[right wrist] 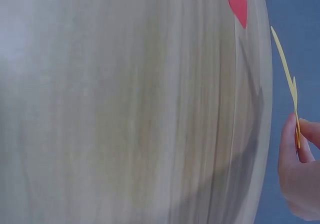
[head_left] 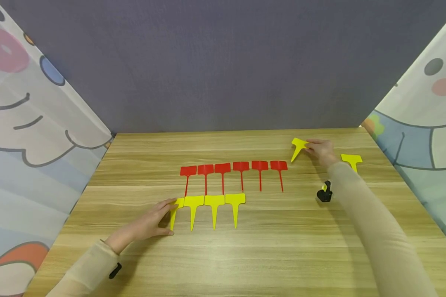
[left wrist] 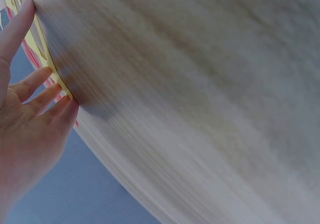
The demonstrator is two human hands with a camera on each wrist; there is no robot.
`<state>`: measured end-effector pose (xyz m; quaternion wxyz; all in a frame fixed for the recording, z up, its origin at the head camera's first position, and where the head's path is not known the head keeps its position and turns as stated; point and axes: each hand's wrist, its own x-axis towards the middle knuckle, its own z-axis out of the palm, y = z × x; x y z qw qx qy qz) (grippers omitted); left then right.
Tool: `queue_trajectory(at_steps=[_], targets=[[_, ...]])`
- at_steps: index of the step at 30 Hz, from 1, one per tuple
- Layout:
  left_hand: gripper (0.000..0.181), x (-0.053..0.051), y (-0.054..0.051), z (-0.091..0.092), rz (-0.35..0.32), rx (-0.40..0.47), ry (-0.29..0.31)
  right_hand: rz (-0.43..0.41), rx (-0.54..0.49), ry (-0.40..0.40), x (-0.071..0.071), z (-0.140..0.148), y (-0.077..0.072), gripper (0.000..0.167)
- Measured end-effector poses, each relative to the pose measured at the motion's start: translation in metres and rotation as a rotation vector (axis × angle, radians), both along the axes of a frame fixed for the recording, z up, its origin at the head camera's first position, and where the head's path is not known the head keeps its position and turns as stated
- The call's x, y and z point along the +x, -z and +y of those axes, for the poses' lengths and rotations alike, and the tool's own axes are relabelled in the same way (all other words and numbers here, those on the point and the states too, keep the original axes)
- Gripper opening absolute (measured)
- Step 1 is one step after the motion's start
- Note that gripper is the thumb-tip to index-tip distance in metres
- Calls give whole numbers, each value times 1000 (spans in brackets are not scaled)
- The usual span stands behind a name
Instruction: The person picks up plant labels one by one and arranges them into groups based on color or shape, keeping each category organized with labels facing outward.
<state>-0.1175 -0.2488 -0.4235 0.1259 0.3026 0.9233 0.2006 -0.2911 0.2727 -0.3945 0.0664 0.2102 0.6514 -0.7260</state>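
My right hand (head_left: 321,150) pinches a yellow T-shaped plant label (head_left: 299,144) by one end of its head, held above the far right of the table; in the right wrist view the label (right wrist: 286,68) shows nearly edge-on between thumb and fingers. At the left, my left hand (head_left: 152,220) touches the leftmost yellow label (head_left: 174,212) of a row, with fairly straight fingers on its head and the thumb beside its stem tip. Several red labels (head_left: 241,166) lie in a row behind the yellow ones (head_left: 214,201).
Another yellow label (head_left: 352,159) lies at the right, partly hidden by my right sleeve. A small black object (head_left: 324,192) with a yellow patch shows beside that forearm. A dark grey panel (head_left: 223,66) rises behind the wooden table (head_left: 245,260), with cartoon-printed curtains (head_left: 431,123) on both sides.
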Motion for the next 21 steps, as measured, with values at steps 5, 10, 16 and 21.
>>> queue_trajectory(at_steps=[5,10,16,21], targets=[[71,0,0,0,0,-7,-1,-3,49,-92,6,-3,-2,49],[71,0,0,0,-2,-7,-1,12,78,-171,13,-7,-2,48],[71,1,-1,1,-21,-8,-7,71,100,-199,18,-11,5,50],[71,1,-1,2,-19,-10,-6,66,126,-273,27,-20,1,50]])
